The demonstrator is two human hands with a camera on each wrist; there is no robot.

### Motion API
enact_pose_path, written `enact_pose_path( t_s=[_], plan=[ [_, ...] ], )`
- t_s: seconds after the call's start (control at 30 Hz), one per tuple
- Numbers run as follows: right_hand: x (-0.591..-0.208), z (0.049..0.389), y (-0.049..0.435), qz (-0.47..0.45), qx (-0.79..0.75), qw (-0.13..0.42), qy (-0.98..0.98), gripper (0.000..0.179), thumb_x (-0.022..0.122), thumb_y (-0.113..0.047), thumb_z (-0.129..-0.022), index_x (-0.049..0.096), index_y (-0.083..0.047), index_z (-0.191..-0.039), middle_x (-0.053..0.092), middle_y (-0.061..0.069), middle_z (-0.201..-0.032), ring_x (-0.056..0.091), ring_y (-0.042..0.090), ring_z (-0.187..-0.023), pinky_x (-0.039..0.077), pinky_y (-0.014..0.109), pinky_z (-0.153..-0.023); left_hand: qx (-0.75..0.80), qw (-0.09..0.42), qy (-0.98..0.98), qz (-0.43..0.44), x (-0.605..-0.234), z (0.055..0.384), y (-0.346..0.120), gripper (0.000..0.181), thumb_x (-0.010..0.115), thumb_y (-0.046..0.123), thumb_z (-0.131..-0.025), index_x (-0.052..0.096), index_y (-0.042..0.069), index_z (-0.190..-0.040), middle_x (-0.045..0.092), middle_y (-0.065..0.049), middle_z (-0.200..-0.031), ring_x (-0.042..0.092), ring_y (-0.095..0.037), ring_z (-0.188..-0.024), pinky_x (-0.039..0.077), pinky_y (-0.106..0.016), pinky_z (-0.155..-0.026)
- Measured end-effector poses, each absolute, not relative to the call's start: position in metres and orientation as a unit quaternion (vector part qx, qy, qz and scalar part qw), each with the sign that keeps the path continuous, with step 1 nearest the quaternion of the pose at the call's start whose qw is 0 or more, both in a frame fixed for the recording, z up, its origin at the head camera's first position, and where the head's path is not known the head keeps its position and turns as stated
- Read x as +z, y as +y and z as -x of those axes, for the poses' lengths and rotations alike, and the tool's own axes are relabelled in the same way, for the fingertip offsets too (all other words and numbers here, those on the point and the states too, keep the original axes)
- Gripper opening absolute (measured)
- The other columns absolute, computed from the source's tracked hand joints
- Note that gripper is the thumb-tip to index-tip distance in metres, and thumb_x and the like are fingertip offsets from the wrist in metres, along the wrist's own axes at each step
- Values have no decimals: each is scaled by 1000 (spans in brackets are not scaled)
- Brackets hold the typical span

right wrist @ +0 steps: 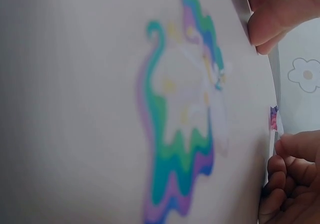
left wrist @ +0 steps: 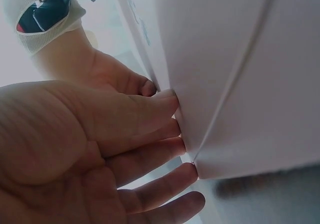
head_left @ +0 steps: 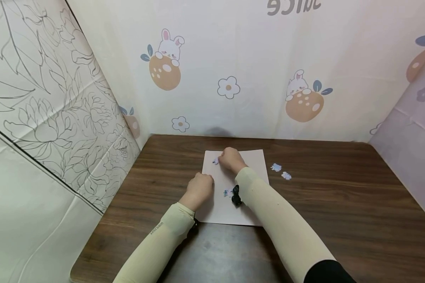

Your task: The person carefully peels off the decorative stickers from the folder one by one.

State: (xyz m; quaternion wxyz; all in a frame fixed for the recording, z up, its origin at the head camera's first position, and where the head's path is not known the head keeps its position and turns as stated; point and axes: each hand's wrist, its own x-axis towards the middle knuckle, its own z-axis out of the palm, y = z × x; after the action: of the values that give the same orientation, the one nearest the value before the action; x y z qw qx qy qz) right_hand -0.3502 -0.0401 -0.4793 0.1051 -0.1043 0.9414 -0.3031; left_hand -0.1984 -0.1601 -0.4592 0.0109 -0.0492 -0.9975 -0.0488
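A white sheet of paper lies on the table. Near its upper left, my right hand pinches a small coloured paper cutout between thumb and finger; purple and pink show on it in the right wrist view. My left hand rests at the sheet's left side. In the left wrist view its fairly straight fingers touch the paper's edge. Another cutout, winged and edged in green, blue and purple, lies lower on the sheet, partly covered by the black wrist camera in the head view.
Two pale blue cutouts lie on the brown wooden table, just right of the sheet. A rabbit-print curtain hangs behind the table, and a flower-line sheet hangs at the left.
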Motion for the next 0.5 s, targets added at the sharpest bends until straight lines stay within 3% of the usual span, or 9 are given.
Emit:
enact_pose_path(
  t_s=[0.5],
  plan=[
    [-478, 350, -36, 96, -293, 115, 944, 43, 57, -20, -97, 46, -15, -57, 36, -2, -54, 42, 16, -50, 37, 31, -49, -49, 12, -997, 51, -459, 198, -160, 19, 59, 8, -98, 78, 6, -96, 77, -14, -96, 67, -31, -89, 59, -47, -68]
  ],
)
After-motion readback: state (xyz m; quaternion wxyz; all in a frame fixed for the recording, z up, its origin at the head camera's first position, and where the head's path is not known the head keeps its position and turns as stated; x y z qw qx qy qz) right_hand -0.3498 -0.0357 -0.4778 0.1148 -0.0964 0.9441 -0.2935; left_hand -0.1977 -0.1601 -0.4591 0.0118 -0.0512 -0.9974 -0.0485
